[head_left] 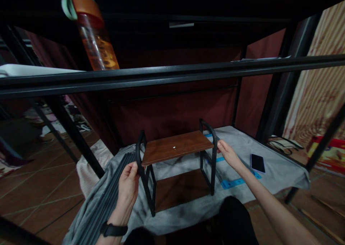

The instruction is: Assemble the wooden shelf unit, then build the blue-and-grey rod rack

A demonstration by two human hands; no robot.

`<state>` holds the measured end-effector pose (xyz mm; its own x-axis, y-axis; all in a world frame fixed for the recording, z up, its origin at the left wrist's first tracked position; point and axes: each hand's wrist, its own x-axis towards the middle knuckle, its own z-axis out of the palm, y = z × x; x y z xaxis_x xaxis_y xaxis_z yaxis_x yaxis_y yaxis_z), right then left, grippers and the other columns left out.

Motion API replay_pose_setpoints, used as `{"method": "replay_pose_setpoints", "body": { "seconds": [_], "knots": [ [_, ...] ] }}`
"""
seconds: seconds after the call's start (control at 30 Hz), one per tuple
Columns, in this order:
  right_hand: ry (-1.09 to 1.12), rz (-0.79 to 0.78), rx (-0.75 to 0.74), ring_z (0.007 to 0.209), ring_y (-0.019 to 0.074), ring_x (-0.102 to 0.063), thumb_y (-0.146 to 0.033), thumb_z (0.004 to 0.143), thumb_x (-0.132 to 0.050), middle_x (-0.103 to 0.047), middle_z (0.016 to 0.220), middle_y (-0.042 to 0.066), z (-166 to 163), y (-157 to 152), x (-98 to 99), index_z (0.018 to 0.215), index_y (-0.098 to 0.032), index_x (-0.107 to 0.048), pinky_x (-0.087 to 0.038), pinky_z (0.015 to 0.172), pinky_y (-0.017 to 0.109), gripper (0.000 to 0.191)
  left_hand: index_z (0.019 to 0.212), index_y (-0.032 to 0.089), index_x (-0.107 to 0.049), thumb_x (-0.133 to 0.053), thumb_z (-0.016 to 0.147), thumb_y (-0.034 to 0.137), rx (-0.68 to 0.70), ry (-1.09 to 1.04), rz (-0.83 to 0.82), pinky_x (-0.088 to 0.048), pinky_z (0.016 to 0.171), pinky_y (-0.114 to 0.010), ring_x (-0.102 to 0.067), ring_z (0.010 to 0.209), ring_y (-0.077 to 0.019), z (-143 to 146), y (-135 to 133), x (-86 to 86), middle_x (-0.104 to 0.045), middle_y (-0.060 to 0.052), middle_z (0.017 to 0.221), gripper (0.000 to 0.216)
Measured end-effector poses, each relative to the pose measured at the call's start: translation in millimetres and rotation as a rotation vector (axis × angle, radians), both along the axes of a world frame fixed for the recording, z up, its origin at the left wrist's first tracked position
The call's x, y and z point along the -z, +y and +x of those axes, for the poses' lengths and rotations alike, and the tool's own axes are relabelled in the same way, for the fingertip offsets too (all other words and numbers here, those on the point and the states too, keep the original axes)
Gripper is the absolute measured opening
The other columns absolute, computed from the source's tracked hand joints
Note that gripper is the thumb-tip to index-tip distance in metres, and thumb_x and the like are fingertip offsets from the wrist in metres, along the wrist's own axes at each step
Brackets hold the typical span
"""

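Fingers (132, 169) of both hands clamp a small two-tier rack (183, 144) by its black sides, below a dark metal rail (172, 74).

The left hand (128, 185) pinches the side beside the corner of the upper board (161, 151); the right hand (226, 151) grips the opposite side, fingertips partly hidden. The rack stands upright on wrinkled grey cloth (283, 175), with dark rods (107, 202) to the left and a blue-edged plastic item (237, 182) and a phone (257, 163) to the right. Soft folds underneath could make the rack rock or drag the cloth if pushed; uneven pulling could skew it.
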<state>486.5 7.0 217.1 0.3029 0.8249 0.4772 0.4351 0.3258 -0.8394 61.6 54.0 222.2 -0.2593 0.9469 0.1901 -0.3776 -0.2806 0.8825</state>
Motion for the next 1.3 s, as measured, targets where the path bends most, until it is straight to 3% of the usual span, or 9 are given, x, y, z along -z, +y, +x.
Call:
{"method": "replay_pose_setpoints", "body": {
  "seconds": [0.23, 0.43, 0.57, 0.9, 1.17, 1.3],
  "knots": [
    [0.169, -0.139, -0.123, 0.053, 0.0135, -0.041, -0.07, 0.078, -0.057, -0.046, 0.056, -0.004, 4.1, 2.8, -7.0, 0.063, -0.024, -0.05, -0.036, 0.052, 0.028, 0.049, 0.082, 0.015, -0.072, -0.088, 0.055, 0.051, -0.093, 0.169, -0.002, -0.042, 0.07, -0.025, -0.054, 0.07, -0.0119, -7.8, -4.1, -1.9, -0.066, 0.0, 0.077, 0.047],
    [0.265, -0.245, -0.151, 0.044, 0.01, -0.033, -0.072, 0.07, -0.061, -0.039, 0.049, -0.006, -8.1, -0.2, -18.9, 0.053, -0.024, -0.042, -0.029, 0.043, 0.026, 0.054, 0.086, 0.016, -0.073, -0.086, 0.058, 0.053, -0.087, 0.234, 0.027, -0.039, 0.065, -0.025, -0.052, 0.066, -0.0117, -15.7, -9.6, -4.3, -0.065, 0.0, 0.075, 0.048],
    [0.239, -0.269, -0.118, 0.043, 0.0119, -0.037, -0.079, 0.065, -0.062, -0.044, 0.047, -0.003, -6.5, -4.9, -22.3, 0.054, -0.024, -0.049, -0.031, 0.043, 0.027, 0.058, 0.088, 0.016, -0.073, -0.084, 0.061, 0.055, -0.058, 0.246, 0.021, -0.039, 0.062, -0.025, -0.05, 0.063, -0.0114, -20.0, -11.8, -5.6, -0.062, 0.001, 0.072, 0.049],
    [0.229, -0.256, -0.214, 0.052, 0.015, -0.043, -0.074, 0.068, -0.067, -0.05, 0.055, -0.001, -5.2, -8.6, -24.0, 0.058, -0.025, -0.052, -0.039, 0.051, 0.03, 0.052, 0.08, 0.016, -0.07, -0.086, 0.061, 0.05, -0.02, 0.249, 0.031, -0.037, 0.059, -0.023, -0.047, 0.059, -0.0097, -26.0, -5.7, -9.0, -0.06, 0.002, 0.068, 0.042],
    [0.25, -0.295, -0.257, 0.053, 0.0131, -0.044, -0.073, 0.068, -0.067, -0.051, 0.057, -0.002, -5.2, -11.2, -26.4, 0.064, -0.024, -0.051, -0.037, 0.053, 0.029, 0.052, 0.081, 0.016, -0.07, -0.087, 0.059, 0.044, -0.015, 0.238, 0.027, -0.038, 0.061, -0.023, -0.049, 0.062, -0.0098, -28.3, -2.5, -9.2, -0.061, 0.002, 0.07, 0.04],
    [0.233, -0.336, -0.248, 0.049, 0.0114, -0.042, -0.066, 0.076, -0.061, -0.05, 0.054, -0.003, -5.7, -7.6, -27.9, 0.065, -0.023, -0.049, -0.035, 0.052, 0.028, 0.046, 0.082, 0.016, -0.069, -0.088, 0.057, 0.044, -0.004, 0.239, 0.014, -0.039, 0.062, -0.023, -0.049, 0.064, -0.0099, -28.9, 0.6, -7.2, -0.063, 0.001, 0.073, 0.041]
  ]
}}
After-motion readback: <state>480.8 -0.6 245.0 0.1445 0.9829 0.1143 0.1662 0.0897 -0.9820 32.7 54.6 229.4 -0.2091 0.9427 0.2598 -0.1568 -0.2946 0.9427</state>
